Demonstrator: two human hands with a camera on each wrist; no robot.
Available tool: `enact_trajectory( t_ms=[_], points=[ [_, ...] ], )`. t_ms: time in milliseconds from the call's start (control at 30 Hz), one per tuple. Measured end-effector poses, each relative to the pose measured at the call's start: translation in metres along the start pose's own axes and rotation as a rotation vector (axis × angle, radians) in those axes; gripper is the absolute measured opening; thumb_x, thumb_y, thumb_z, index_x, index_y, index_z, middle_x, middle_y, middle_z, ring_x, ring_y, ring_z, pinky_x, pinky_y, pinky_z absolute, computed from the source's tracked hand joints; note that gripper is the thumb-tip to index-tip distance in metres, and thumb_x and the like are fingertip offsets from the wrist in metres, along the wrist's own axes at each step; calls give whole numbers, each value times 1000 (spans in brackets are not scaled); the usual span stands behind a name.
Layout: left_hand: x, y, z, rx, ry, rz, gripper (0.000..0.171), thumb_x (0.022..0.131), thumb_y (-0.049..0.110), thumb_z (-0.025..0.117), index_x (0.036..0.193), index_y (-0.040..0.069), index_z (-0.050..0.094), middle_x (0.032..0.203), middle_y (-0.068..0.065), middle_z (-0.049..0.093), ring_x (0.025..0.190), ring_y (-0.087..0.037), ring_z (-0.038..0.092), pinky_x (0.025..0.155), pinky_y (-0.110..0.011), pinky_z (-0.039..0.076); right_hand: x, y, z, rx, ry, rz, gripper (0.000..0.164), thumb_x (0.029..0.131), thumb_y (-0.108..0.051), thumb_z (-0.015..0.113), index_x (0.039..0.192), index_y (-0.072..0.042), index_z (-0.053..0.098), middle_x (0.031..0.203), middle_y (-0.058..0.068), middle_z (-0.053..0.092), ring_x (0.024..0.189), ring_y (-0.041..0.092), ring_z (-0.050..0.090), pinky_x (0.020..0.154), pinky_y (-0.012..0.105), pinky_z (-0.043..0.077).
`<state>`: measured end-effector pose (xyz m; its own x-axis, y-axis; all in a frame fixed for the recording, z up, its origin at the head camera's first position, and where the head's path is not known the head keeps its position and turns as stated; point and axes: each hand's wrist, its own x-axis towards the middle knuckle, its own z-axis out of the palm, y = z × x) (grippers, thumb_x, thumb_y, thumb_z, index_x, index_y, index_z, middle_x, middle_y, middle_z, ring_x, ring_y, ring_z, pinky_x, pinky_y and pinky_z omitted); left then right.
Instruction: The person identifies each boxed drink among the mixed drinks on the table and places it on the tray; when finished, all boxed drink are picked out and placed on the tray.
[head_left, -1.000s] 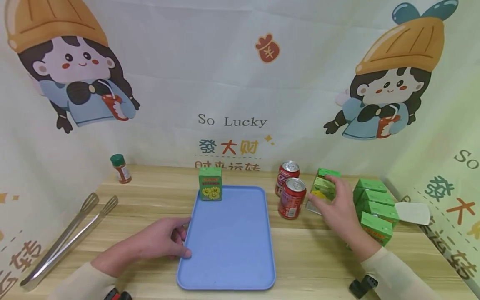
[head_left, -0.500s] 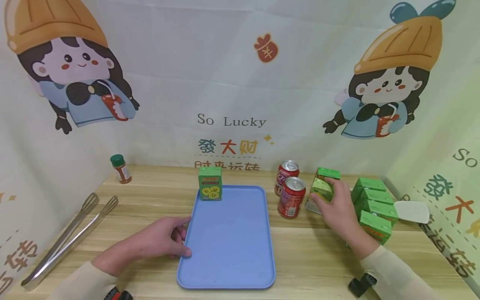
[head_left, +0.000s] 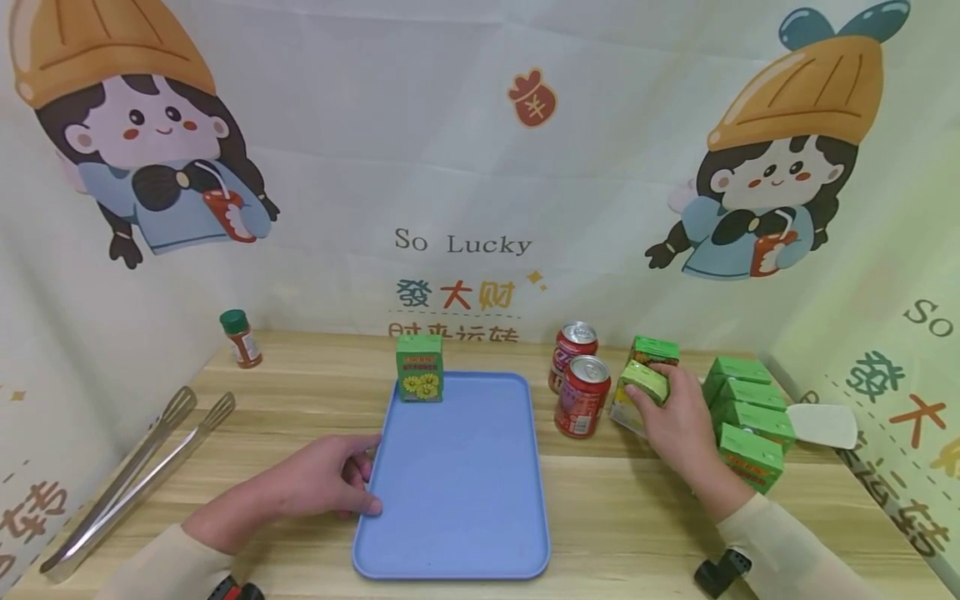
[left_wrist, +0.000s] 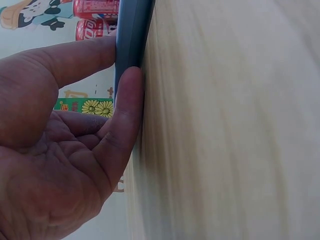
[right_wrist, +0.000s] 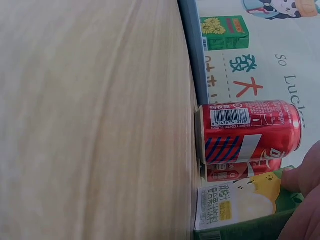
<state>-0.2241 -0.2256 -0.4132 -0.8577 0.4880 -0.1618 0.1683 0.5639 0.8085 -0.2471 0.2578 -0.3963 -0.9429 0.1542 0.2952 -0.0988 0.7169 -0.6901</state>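
My left hand (head_left: 318, 475) pinches the left rim of a blue tray (head_left: 457, 492); in the left wrist view its thumb lies over the tray's edge (left_wrist: 131, 37) and another finger presses the outer side. A green drink carton with yellow flowers (head_left: 420, 371) stands upright at the tray's far left corner. On the right, my right hand (head_left: 678, 425) grips a green-topped juice carton (head_left: 647, 382) between thumb and fingers. That carton shows a yellow fruit picture (right_wrist: 257, 195) in the right wrist view. Its lower end looks close to the tabletop; contact there cannot be told.
Two red soda cans (head_left: 583, 396) stand left of the gripped carton. Another green carton (head_left: 656, 348) is behind it. Several green cartons (head_left: 750, 417) and a white spatula blade (head_left: 823, 425) lie to the right. Metal tongs (head_left: 135, 483) and a green-capped spice jar (head_left: 242, 337) are left.
My right thumb and fingers have closed on the juice carton, and its top has shifted slightly towards me. The left hand and the tray stay where they were.
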Motion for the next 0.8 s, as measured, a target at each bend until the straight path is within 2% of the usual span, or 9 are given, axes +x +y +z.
enact_trajectory(
  t_ms=[100, 300, 500, 667, 800],
  points=[
    [0, 0, 0, -2, 2, -6, 105, 87, 10, 96, 163, -22, 30, 105, -10, 65, 82, -24, 67, 66, -35, 62, 0, 0, 0, 4, -5, 6, 62, 111, -28, 71, 155, 12, 50, 148, 35, 51, 136, 50, 49, 111, 67, 43],
    [0, -1, 0, -9, -1, -6, 105, 87, 10, 96, 163, -22, 30, 105, -11, 65, 82, -24, 67, 66, -36, 62, -1, -2, 1, 26, -23, 64, 74, 110, -36, 71, 160, 11, 44, 153, 36, 51, 142, 53, 49, 115, 68, 42],
    [0, -1, 0, 2, 5, 1, 105, 87, 11, 96, 162, -22, 31, 105, -10, 65, 83, -24, 67, 66, -35, 62, 1, -1, 2, 54, -33, 100, 77, 110, -41, 71, 166, 3, 43, 157, 35, 50, 142, 51, 49, 114, 68, 44],
    [-1, 1, 0, 6, 5, 1, 105, 87, 11, 96, 162, -22, 31, 104, -10, 65, 84, -24, 66, 67, -35, 62, 2, 0, 2, 92, -60, 146, 81, 109, -46, 71, 171, -4, 40, 153, 36, 54, 135, 50, 56, 108, 66, 48],
    [-1, 2, 0, 4, 3, -1, 105, 87, 10, 96, 162, -22, 31, 104, -10, 65, 85, -24, 66, 67, -35, 62, 2, 3, 3, 134, -66, 171, 83, 107, -44, 75, 173, -8, 39, 155, 36, 54, 135, 48, 58, 109, 63, 49]
  ],
)
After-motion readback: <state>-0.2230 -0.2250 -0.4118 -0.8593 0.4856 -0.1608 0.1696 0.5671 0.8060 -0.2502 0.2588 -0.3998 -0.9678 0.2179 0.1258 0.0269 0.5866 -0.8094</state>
